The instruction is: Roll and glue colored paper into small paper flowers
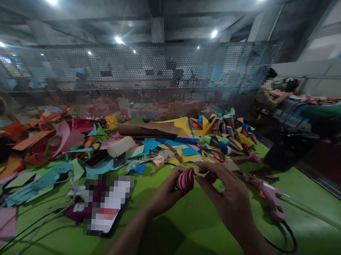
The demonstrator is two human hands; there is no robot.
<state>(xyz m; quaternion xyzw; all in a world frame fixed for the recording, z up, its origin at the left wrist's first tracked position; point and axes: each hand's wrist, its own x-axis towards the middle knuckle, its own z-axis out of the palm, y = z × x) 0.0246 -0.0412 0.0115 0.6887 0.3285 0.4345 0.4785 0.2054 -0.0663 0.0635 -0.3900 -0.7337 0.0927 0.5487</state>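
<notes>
A small spiral paper flower point(186, 179) in layers of dark red and pink is held up above the green table point(201, 237). My left hand point(165, 194) grips it from the left, its fingers partly hidden behind the layers. On the other side, my right hand point(226, 196) pinches the flower's upper right edge between thumb and forefinger. Right of that hand lies a pink glue gun point(274, 203) with a black cord. Beyond the hands rest red-and-yellow-handled scissors point(215, 155).
A blurred phone point(110, 206) and cables lie at left. Coloured paper scraps point(63, 136), a brown paper roll point(150, 129) and paper cones point(225, 127) pile up along the back, before a perforated metal screen point(161, 81). Another person point(266, 98) works at the far right.
</notes>
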